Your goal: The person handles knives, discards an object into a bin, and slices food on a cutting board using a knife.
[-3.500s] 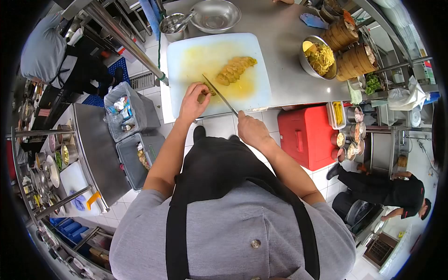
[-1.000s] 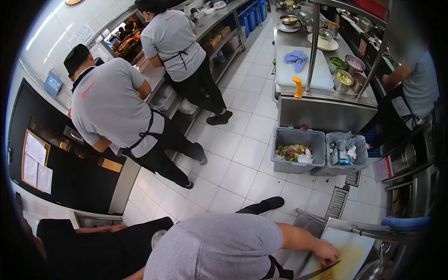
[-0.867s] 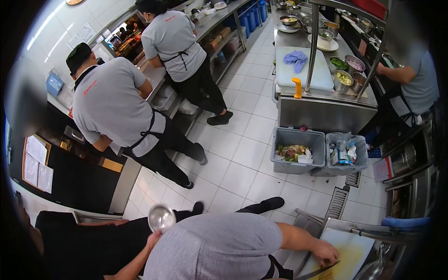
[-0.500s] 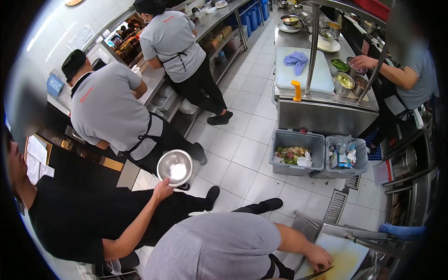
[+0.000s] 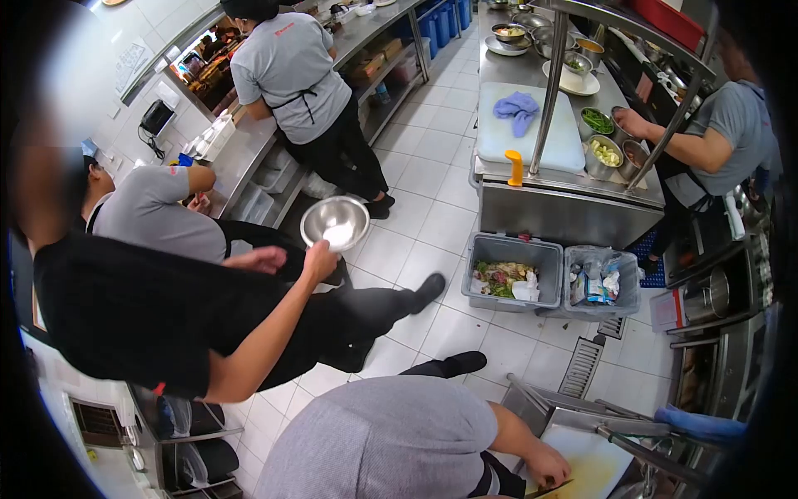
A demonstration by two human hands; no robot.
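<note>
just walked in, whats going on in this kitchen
The camera wearer's left hand is down on a cutting board, fingertips close by a knife; what lies under them is too small to tell, and the right hand is out of view. A co-worker in black holds a shiny metal bowl in one hand. Across the aisle, another co-worker in grey reaches an arm toward the food containers on the counter.

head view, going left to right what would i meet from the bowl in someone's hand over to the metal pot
Hand-held metal bowl → wearer's left hand → grey bin with plastic bag → metal pot.
</note>
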